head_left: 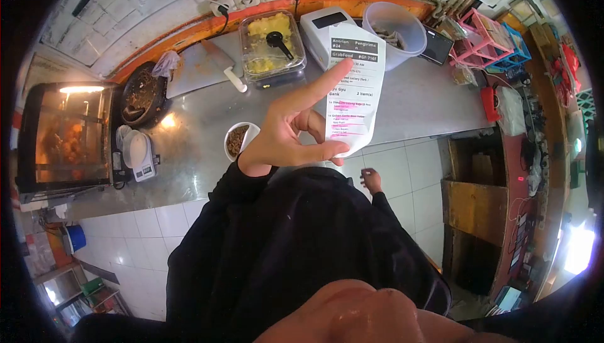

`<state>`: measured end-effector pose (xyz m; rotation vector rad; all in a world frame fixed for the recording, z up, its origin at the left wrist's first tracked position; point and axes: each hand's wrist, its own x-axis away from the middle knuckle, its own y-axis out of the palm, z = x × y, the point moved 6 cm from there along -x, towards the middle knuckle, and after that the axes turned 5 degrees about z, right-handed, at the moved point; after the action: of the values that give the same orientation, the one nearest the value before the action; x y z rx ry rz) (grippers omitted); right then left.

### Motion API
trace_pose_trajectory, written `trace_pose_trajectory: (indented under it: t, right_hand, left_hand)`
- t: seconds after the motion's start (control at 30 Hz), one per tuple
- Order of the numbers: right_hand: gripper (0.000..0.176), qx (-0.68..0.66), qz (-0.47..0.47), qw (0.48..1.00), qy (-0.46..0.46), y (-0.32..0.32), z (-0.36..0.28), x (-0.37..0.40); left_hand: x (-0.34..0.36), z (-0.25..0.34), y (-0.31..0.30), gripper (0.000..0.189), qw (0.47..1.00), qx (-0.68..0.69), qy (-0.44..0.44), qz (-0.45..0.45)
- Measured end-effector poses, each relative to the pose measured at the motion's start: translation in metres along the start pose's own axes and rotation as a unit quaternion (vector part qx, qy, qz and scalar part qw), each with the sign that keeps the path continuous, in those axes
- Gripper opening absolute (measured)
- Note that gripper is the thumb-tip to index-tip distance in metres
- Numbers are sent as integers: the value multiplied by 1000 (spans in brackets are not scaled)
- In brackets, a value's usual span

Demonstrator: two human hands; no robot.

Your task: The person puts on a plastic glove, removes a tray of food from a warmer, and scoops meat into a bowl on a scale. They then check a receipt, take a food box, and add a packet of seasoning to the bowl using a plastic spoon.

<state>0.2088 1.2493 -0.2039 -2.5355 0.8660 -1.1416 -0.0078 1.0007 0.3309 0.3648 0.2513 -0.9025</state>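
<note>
My left hand is raised over the counter's front edge, gripping a printed paper order receipt between the thumb and other fingers. Its index finger stretches across the upper print. Pink highlighter marks several lines on the receipt. Down at my right side hangs my right hand, its fingers loosely apart and holding nothing I can see. Just left of my left wrist, a white bowl of brown crumbly food sits partly hidden on the steel counter.
A lidded clear container of yellow food bears a black spoon. Nearby are a knife, a dark pan, a kitchen scale and a lit display warmer. Behind the receipt stand a white device and a plastic tub.
</note>
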Motion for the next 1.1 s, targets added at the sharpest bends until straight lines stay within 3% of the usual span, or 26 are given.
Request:
trace_pose_trajectory:
  t: [0.13,0.37,0.43,0.57,0.63,0.67,0.7,0.73,0.8,0.83,0.87,0.9,0.97,1.0,1.07,1.1]
  right_hand:
    - [25,-56,-30,994,-86,23,-69,11]
    - [23,-30,-86,976,-197,61,-187,40]
    - [24,-107,-135,949,-263,77,-204,39]
    - [24,-13,-174,935,-310,100,-245,70]
    - [21,3,-49,863,-503,99,-252,68]
    - [21,2,-48,862,-504,99,-256,65]
    - [20,-101,-101,923,-357,98,-253,45]
    - [18,-200,-152,948,-198,99,-248,31]
    - [19,-427,-196,862,-191,37,-330,99]
    - [29,-444,-218,829,-259,-4,-384,162]
    - [38,-527,-315,730,-300,-40,-416,197]
    - [42,-544,-465,579,-390,-71,-450,247]
    - [28,-531,-525,457,-483,-122,-492,340]
    - [23,-511,-593,369,-502,-135,-507,384]
    - [21,-506,-647,218,-527,-164,-486,414]
    - [18,-496,-642,205,-548,-176,-492,437]
  left_hand:
    - [11,7,-2,80,1000,-5,6,-3]
    - [34,18,-9,81,1000,-10,20,8]
    - [39,20,-12,82,1000,-10,14,16]
    - [44,31,-7,82,999,5,-10,46]
    - [43,31,-7,82,999,-3,0,42]
    - [43,32,-7,83,999,-10,10,36]
    - [43,32,-7,83,999,-13,14,35]
    - [43,32,-8,83,999,-17,19,26]
    - [42,31,-9,84,999,-26,22,18]
    - [40,30,-8,84,999,-28,21,23]
    - [39,29,-8,85,999,-30,16,25]
    - [40,28,-7,85,999,-34,3,16]
    - [38,26,-7,86,999,-51,5,19]
    - [35,27,-5,87,998,-55,5,19]
    - [34,21,0,88,999,-49,0,10]
    - [34,22,1,88,999,-45,11,21]
